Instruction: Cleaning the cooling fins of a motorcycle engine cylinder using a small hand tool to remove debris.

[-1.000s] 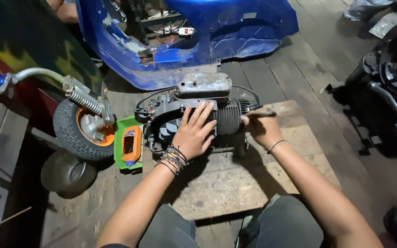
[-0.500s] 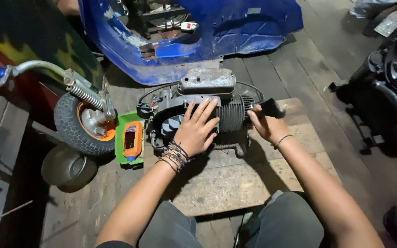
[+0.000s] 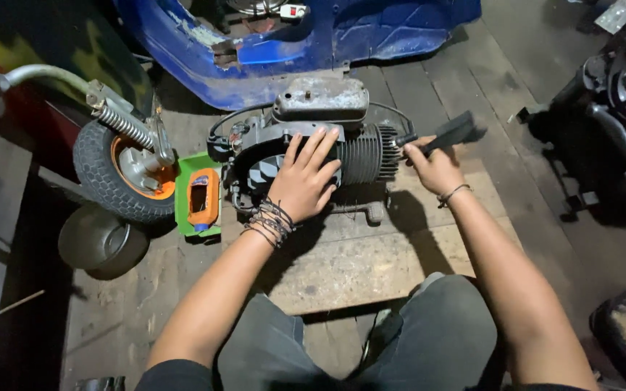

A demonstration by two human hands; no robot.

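A person seated on a workshop floor steadies a small grey metal engine with a finned cylinder [image 3: 313, 148], which sits on a worn wooden board [image 3: 356, 253] straight ahead at 12 o'clock. The left hand [image 3: 306, 177] lies flat with fingers spread wide across the engine's dark fan housing, apparently pressing it down so that it will not shift. The right hand [image 3: 432, 165], at about 1 o'clock, is closed around the handle of a dark flat-headed brush [image 3: 452, 132], whose head points up and away from the cylinder fins just beside it. At 10 o'clock, an orange plastic bottle [image 3: 203, 199] lies on a green tray [image 3: 185, 190], close enough to reach, next to a small black tyre on an orange rim [image 3: 114, 174] fitted with a coil spring. A scuffed blue scooter body [image 3: 313, 36] fills the far side at 12 o'clock. The floor is rough planking, dimly lit, with dark machine parts [image 3: 603, 116] at 2 o'clock.
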